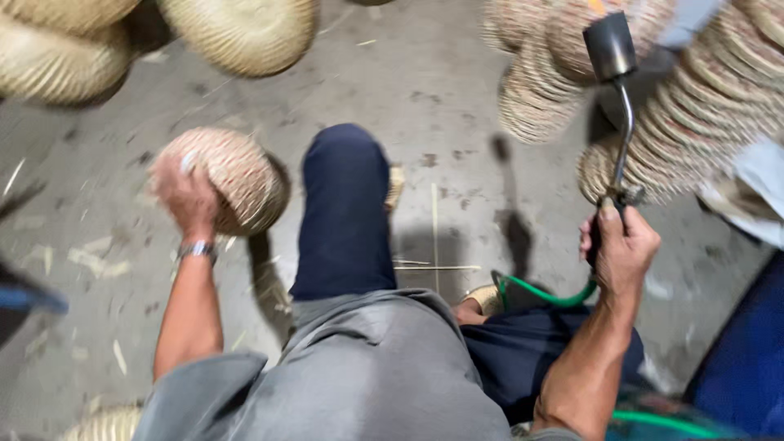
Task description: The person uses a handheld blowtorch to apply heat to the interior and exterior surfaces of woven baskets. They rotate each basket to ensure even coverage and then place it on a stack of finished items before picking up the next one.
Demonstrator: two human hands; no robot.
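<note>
My left hand grips a small round woven basket and holds it up over the concrete floor, left of my knee. My right hand is closed around the handle of a gas torch. The torch has a thin bent metal neck and a dark cylindrical head that points up toward a pile of woven baskets. A green hose runs from the torch handle down past my leg.
More woven baskets lie at the top left and one at the bottom left. Straw scraps litter the grey concrete floor. A blue object stands at the right edge.
</note>
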